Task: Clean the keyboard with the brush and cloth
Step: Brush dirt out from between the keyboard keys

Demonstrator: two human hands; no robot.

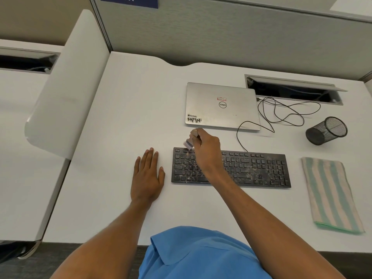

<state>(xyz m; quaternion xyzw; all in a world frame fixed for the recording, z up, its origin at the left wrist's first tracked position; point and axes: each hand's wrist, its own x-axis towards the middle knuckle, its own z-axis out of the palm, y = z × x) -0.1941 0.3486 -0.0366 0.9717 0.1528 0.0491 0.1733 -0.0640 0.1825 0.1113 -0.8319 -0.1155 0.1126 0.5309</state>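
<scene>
The right hand (207, 150) curls its fingers around the handle of the brush (190, 142) and holds it tilted, bristles down, at the far left corner of the keyboard (251, 168). The brush is blurred, so whether the bristles touch the keys or hang just above them cannot be told. The right forearm crosses over the left half of the keyboard. The left hand (147, 176) lies flat just left of the keyboard, palm down with the fingers straight and close together; it holds nothing and does not touch the keyboard.

The keyboard lies level on the desk (120, 117), and pale dust and crumbs show over much of it, thickest right of its middle and also among the left-hand keys. By that, brushing looks barely begun: no stretch of keys reads as clean.

The striped cloth (330, 194) lies folded to the right of the keyboard, apart from it and untouched, so the wiping step is not yet started.

Beyond the keyboard lies a closed laptop (221, 106). A thin cable (281, 111) runs in loops from the keyboard's far edge. Far right of the keyboard, a mesh pen cup (326, 130) lies on its side.
</scene>
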